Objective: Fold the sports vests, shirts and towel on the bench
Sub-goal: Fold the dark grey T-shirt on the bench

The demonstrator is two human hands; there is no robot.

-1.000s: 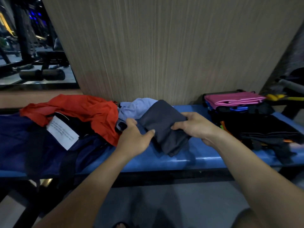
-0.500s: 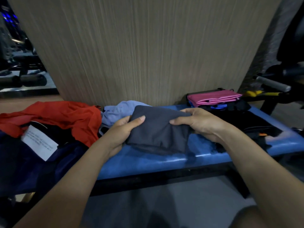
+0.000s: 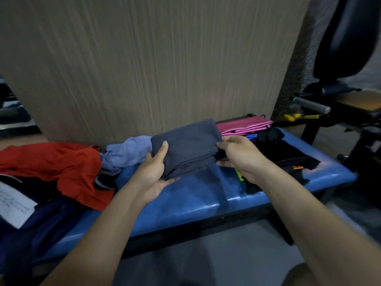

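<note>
A folded dark grey garment (image 3: pixel 186 145) is held above the blue worktop (image 3: pixel 185 203) by both hands. It is gripped at its left edge by the left hand (image 3: pixel 153 172), with the thumb laid flat on top and the fingers (image 3: pixel 171 181) curled beneath the lower edge. Its right edge is pinched by the right hand (image 3: pixel 240 154), whose fingers are closed on the cloth with the thumb (image 3: pixel 221 144) on top. The garment is lifted clear of the padding, tilted slightly up toward the far side.

To the left on the worktop, one crumpled light blue garment (image 3: pixel 125 151) is seen just beside the grey one, then one loose red garment (image 3: pixel 61 168) lying over dark navy cloth (image 3: pixel 41 223). One white paper label (image 3: pixel 12 205) is seen at the left edge. To the right, one folded pink garment (image 3: pixel 245 125) rests on top of a pile of black clothing (image 3: pixel 282 153); the number of pieces in that pile cannot be told.
</note>
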